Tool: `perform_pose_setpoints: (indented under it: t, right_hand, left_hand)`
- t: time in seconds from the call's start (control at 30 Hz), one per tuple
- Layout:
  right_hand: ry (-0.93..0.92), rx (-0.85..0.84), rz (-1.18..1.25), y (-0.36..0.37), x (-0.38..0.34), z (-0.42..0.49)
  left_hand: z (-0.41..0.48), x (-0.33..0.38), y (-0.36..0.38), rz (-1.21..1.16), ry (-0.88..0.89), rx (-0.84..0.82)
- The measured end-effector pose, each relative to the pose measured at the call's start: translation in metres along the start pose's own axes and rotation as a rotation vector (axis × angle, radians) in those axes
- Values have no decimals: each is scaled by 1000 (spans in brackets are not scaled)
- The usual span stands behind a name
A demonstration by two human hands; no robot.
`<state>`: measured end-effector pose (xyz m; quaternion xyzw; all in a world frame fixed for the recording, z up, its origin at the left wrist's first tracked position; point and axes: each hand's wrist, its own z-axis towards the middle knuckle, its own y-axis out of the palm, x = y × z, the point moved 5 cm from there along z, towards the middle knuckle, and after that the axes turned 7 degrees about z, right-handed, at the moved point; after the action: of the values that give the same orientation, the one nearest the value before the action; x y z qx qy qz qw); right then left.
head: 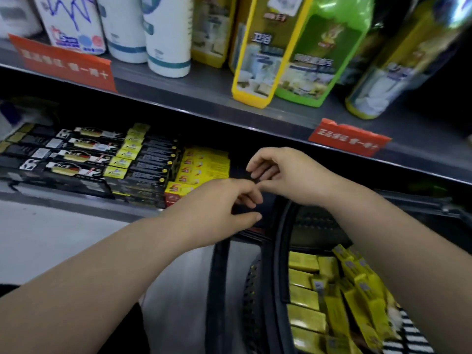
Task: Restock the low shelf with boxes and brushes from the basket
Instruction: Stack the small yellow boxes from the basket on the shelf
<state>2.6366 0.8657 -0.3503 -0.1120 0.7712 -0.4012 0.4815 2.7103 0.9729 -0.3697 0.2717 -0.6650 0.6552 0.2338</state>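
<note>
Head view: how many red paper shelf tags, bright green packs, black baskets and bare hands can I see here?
Red paper shelf tags: 2
Bright green plastic pack: 1
Black mesh basket: 1
Bare hands, left hand and right hand: 2
Total: 6

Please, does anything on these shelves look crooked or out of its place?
Yes. On the upper shelf, the yellow pack leans sideways toward the green pack, its base at the shelf's front edge. The boxes on the low shelf lie in tidy rows.
</note>
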Motion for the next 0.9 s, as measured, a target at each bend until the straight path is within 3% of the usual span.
perform_pose_setpoints:
  t: [0.2,0.4,0.53,0.77,0.83,0.9]
  right_hand:
    - [107,59,197,-17,62,-116]
    - [536,-11,-234,8,213,-217]
    - [848,-128,-331,21,276,-254]
    - [839,-169,-468,32,274,-225]
    - [787,-103,-518,11,253,-222]
    - [742,58,-418,-10,228,-219]
  left_hand:
    - [14,86,51,17,219,-110]
    - [21,121,124,17,235,-291]
    - [24,130,153,-29,183,-325]
    - [29,121,179,-96,51,-382]
    - [29,114,182,-101,2,-399]
    - [29,108,183,-79,-53,-395]
